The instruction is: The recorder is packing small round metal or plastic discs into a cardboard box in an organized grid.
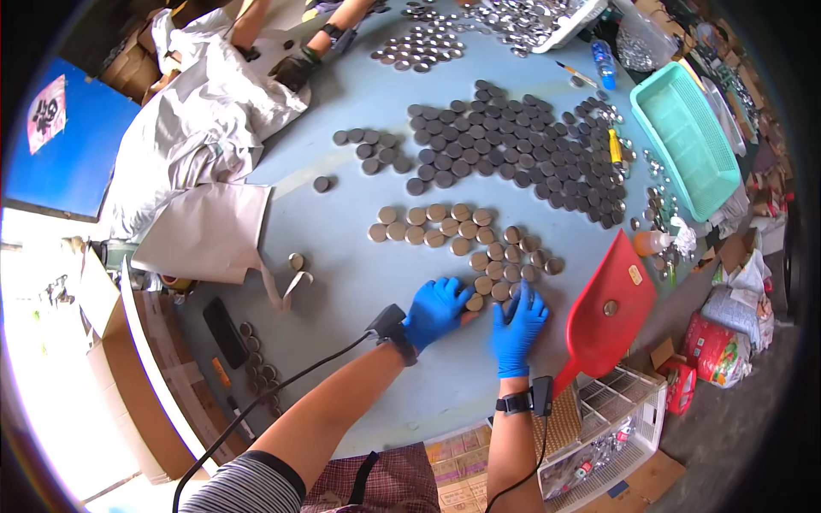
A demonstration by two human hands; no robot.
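My left hand (pixel 436 313), in a blue glove, lies over the table with its fingers apart. Its fingertips reach the edge of a tan-topped metal disc (pixel 475 303) at the near end of a cluster of similar discs (pixel 468 229). Close to its right, my right hand (pixel 520 333), gloved too, has its fingers stretched toward the same cluster. A dark patch shows between those fingers; whether it is a disc or stained glove I cannot make out. Both wrists carry straps with small black boxes and cables.
Many dark discs (pixel 513 141) cover the table beyond. A red scoop (pixel 607 299) with one disc in it lies right, near a green basket (pixel 684 137) and yellow-handled tool (pixel 615 148). Another person's gloved hand (pixel 295 70) is at a white sack (pixel 197 111), far left.
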